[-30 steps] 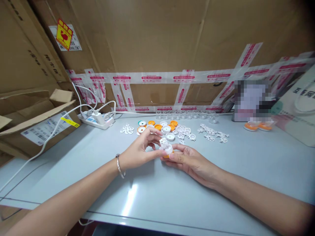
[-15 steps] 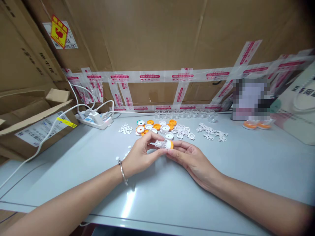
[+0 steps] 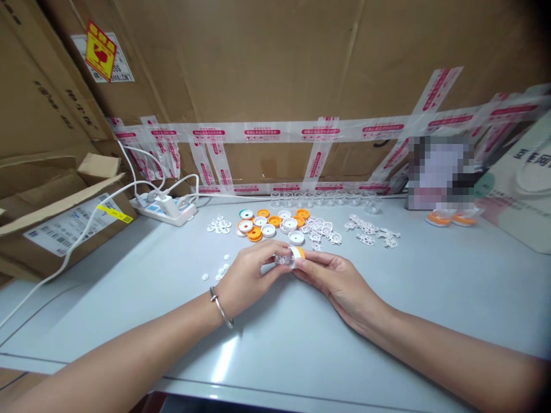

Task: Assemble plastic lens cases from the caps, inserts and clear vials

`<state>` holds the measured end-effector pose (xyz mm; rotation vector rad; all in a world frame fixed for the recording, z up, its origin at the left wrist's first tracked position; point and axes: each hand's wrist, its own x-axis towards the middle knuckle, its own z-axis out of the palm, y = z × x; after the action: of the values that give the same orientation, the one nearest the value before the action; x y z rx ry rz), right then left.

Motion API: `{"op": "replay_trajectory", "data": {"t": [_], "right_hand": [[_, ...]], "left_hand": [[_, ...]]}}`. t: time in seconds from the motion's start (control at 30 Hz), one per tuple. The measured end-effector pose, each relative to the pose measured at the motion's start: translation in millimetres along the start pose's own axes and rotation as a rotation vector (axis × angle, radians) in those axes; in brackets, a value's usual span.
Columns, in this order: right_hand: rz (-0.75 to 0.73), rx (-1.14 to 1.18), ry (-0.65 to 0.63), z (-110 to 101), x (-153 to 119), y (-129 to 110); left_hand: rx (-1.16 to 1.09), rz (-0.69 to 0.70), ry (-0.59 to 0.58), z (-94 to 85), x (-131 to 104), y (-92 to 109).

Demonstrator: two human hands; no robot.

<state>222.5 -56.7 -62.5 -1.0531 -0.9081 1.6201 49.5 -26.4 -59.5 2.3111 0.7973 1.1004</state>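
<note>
In the middle of the head view both hands meet at a small capsule (image 3: 284, 260), a clear body with white openwork parts showing inside and a white-and-orange cap (image 3: 298, 253). My left hand (image 3: 249, 274) is closed around the clear end, thumb below and fingers above. My right hand (image 3: 344, 282) pinches the cap end between thumb and fingers, partly hiding it. Just beyond them lie orange and white round caps (image 3: 274, 221) and a heap of white openwork pieces (image 3: 318, 227). Several tiny white discs (image 3: 221, 271) lie beside my left hand.
Clear cups (image 3: 318, 199) line the back of the table (image 3: 275, 344). Small white parts (image 3: 219, 223) lie left of the caps, and flat white pieces (image 3: 373, 230) lie right. A power strip (image 3: 170, 210), an open carton (image 3: 64, 212) and two orange-based capsules (image 3: 439, 218) stand around.
My left hand has shifted slightly right along the capsule. The white openwork part, which stood out from the cap before, now shows inside the clear body. My right hand has barely moved.
</note>
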Motion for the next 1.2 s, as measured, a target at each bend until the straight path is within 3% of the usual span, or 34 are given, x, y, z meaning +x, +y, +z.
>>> {"op": "replay_trajectory", "data": {"t": [0.27, 0.5, 0.7, 0.83, 1.03, 1.2], "right_hand": [[-0.003, 0.044, -0.019, 3.1, -0.2, -2.1], [0.014, 0.044, 0.083, 4.0, 1.2, -3.2], [0.011, 0.093, 0.115, -1.1, 2.9, -5.3], [0.013, 0.141, 0.125, -4.4, 4.4, -4.9], [0.063, 0.14, 0.017, 0.0, 0.0, -4.8], [0.076, 0.182, -0.077, 3.8, -2.7, -4.2]], "left_hand": [[0.189, 0.097, 0.019, 2.6, -2.9, 4.2], [0.214, -0.112, 0.024, -0.3, -4.4, 10.9], [0.328, -0.149, -0.216, -6.3, -4.8, 10.3], [0.33, -0.134, -0.287, -5.7, -4.0, 5.9], [0.253, -0.041, -0.044, -2.1, 0.1, 9.7], [0.223, 0.078, -0.002, 1.3, 0.8, 13.2]]}}
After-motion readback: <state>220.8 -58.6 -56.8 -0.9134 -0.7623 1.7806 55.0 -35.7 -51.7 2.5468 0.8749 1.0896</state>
